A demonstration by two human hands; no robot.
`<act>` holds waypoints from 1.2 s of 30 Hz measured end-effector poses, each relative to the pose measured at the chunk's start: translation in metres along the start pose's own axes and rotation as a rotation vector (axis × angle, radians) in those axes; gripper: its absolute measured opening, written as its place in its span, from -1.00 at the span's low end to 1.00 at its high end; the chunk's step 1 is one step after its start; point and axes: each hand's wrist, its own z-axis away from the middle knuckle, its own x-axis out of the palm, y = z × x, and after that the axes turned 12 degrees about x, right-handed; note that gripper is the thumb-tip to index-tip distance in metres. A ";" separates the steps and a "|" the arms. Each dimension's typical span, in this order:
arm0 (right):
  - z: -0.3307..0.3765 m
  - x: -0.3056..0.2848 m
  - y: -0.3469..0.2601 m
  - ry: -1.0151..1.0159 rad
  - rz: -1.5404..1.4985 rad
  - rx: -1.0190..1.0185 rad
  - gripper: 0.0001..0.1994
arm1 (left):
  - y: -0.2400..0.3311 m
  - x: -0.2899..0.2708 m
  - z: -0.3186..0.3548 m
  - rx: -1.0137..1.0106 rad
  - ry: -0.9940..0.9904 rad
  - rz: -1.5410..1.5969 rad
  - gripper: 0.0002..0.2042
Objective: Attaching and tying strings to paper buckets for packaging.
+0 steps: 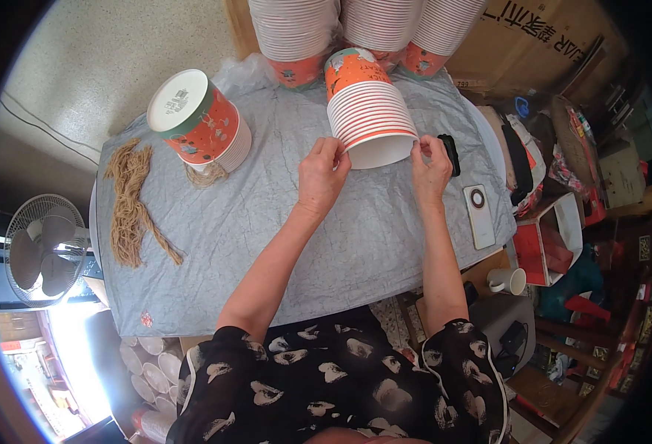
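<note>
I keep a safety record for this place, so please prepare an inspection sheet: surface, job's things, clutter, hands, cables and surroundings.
Surface: wrinkled grey cloth.
Job's things: held stack of paper buckets, tilted, open end nearest; second stack at left, upside down.
Clutter: twine bundle, phone, black object I cannot identify.
Hands: left hand and right hand grip opposite sides of the held stack's open end.
Cables: thin dark cables at far left.
Surroundings: fan at left, white mug at right, plastic-wrapped stacks behind.
</note>
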 end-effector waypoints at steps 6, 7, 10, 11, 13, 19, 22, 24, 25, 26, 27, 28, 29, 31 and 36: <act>0.005 -0.019 0.004 -0.168 -0.071 0.090 -0.88 | 0.018 -0.002 0.011 -0.020 -0.004 0.096 -0.88; 0.009 -0.025 0.002 -0.250 -0.156 0.172 -0.87 | 0.025 -0.006 0.014 -0.012 0.001 0.119 -0.87; 0.018 -0.050 -0.016 -0.329 -0.413 0.186 -0.84 | 0.043 -0.033 0.023 -0.094 0.014 0.248 -0.86; 0.021 -0.066 -0.029 -0.411 -0.449 0.212 -0.80 | 0.051 -0.046 0.026 -0.118 0.029 0.256 -0.86; 0.031 -0.089 -0.058 -0.481 -0.561 0.170 -0.66 | 0.061 -0.073 0.029 -0.171 0.065 0.274 -0.86; 0.076 -0.094 -0.094 -0.942 -0.688 0.114 0.28 | 0.047 -0.149 0.057 -0.569 -0.166 0.583 -0.82; 0.113 -0.079 -0.102 -1.079 -0.636 0.102 0.51 | 0.030 -0.166 0.090 -0.622 -0.197 0.616 -0.75; 0.135 -0.072 -0.114 -1.093 -0.604 0.192 0.51 | 0.022 -0.170 0.106 -0.641 -0.208 0.621 -0.72; 0.143 -0.068 -0.118 -1.086 -0.593 0.179 0.49 | 0.020 -0.173 0.114 -0.740 -0.194 0.668 -0.70; 0.152 -0.064 -0.120 -1.095 -0.587 0.178 0.49 | 0.020 -0.178 0.122 -0.837 -0.176 0.729 -0.67; 0.160 -0.060 -0.121 -1.088 -0.569 0.168 0.47 | 0.021 -0.182 0.128 -0.842 -0.169 0.733 -0.67; 0.167 -0.056 -0.121 -1.079 -0.551 0.160 0.45 | 0.023 -0.186 0.132 -0.905 -0.087 0.835 -0.68; 0.173 -0.055 -0.125 -1.090 -0.548 0.163 0.45 | 0.026 -0.190 0.138 -0.970 0.001 0.934 -0.69; 0.183 -0.055 -0.132 -1.026 -0.529 0.176 0.40 | 0.024 -0.192 0.155 -0.946 0.026 0.971 -0.67; 0.200 -0.055 -0.148 -0.922 -0.304 -0.045 0.39 | 0.019 -0.190 0.174 -0.833 0.063 0.965 -0.64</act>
